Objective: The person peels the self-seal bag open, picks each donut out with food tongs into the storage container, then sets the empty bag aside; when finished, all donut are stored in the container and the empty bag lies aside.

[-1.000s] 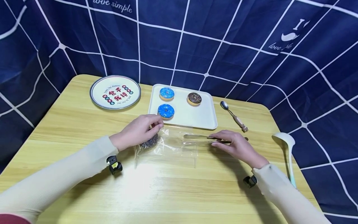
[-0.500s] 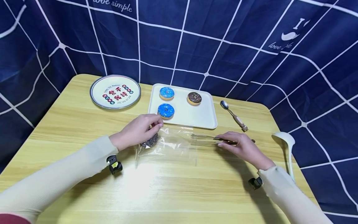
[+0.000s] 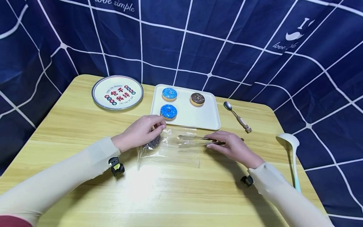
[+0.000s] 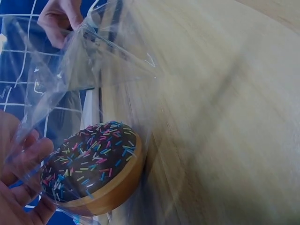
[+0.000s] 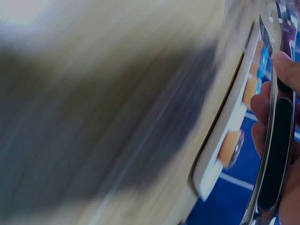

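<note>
My left hand (image 3: 141, 131) pinches the upper left part of a clear plastic bag (image 3: 173, 160) close over the table. A doughnut (image 4: 96, 159) with dark chocolate icing and coloured sprinkles lies at the bag's left end, partly behind the left fingers in the head view. From the right, my right hand (image 3: 231, 144) grips metal tongs (image 5: 277, 154) with dark handle panels. The two tong arms stand apart, and their tips overlap the bag's right half with nothing between them.
Behind the bag, a white tray (image 3: 195, 118) bears two blue doughnuts (image 3: 168, 112) and a chocolate doughnut (image 3: 197, 99). A printed plate (image 3: 99, 94) stands back left. A spoon (image 3: 237, 116) and a white ladle (image 3: 290, 140) lie to the right.
My right hand drew the tongs a little to the right, then moved them back left, further over the bag than before. The left hand and the doughnut in the bag stayed in place.
</note>
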`<state>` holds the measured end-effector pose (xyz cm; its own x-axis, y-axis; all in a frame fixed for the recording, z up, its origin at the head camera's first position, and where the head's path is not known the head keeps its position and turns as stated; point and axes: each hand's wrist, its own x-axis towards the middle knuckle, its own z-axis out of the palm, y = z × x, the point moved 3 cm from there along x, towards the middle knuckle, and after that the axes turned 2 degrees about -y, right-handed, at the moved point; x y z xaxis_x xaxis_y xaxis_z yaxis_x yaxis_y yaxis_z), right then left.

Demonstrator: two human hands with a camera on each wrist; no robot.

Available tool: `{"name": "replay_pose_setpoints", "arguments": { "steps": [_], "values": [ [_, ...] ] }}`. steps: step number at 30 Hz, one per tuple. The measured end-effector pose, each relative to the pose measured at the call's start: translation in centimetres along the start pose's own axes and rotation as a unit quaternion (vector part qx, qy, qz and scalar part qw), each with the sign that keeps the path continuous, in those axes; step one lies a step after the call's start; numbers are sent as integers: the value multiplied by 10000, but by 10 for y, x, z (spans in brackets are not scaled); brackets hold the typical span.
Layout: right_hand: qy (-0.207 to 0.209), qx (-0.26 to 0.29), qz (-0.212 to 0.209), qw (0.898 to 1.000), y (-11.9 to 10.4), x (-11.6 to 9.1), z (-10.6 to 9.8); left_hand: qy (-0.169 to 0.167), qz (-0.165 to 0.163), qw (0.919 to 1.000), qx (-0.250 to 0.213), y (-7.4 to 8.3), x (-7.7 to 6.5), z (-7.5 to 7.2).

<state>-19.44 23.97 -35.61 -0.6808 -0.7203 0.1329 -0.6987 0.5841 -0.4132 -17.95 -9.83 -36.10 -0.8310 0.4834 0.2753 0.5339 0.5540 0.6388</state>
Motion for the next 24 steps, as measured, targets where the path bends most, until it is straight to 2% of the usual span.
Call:
{"name": "replay_pose_setpoints", "arguments": {
  "steps": [6, 13, 24],
  "values": [
    [28, 78, -77, 9999, -14, 19, 11, 23, 49, 10000, -10, -1, 2, 1],
    [1, -162, -466, 9988, -24, 34, 26, 29, 50, 10000, -60, 0, 3, 1],
    [-259, -452, -414, 9978, -31, 46, 37, 89, 142, 9999, -40, -1, 2, 3]
  ]
}}
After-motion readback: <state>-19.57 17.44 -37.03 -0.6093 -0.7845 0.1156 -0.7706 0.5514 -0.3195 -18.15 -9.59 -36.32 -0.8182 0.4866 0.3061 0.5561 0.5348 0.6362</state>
